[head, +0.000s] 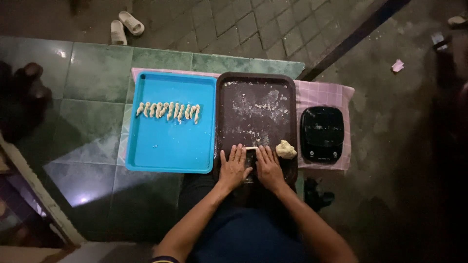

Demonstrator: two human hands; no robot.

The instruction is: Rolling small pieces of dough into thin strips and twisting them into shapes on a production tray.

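My left hand [233, 167] and my right hand [268, 165] lie flat, side by side, fingers together, on the near end of a dark brown tray [229, 104] dusted with flour. Under and between the fingertips runs a thin pale rope of dough [250, 148]. A lump of dough [286, 149] sits on the tray just right of my right hand. On the blue tray [165, 146] to the left lies a row of several small twisted dough pieces [169, 111].
A black kitchen scale [321, 134] rests on a pink checked cloth [325, 92] right of the brown tray. The trays sit on green floor tiles [92, 73]. A pair of pale sandals [125, 26] lies beyond on grey paving.
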